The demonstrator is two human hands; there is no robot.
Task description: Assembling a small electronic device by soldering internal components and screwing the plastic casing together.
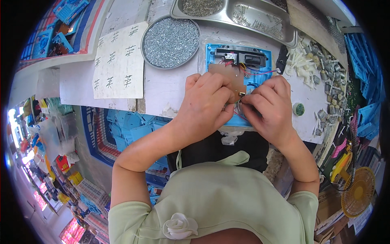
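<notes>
A blue plastic housing (267,55) lies at the front of the workbench, its inside facing up. A brown circuit board (221,73) sits in it, below a black part (254,60) along the far edge. Thin red and blue wires (263,73) run across the housing. My left hand (209,99) is closed over the board's lower left, fingertips near its lower edge; what they pinch is hidden. From the other side, my right hand (270,103) pinches a thin wire (239,107) beside a small switch-like part (242,94) on the board.
A round metal tray of small screws (170,42) stands left of the housing. Behind is a steel compartment tray (227,18) with small metal parts. White plastic pieces (302,61) and small motors (333,91) lie right, near a green round container (298,109). A marked paper sheet (120,65) lies left.
</notes>
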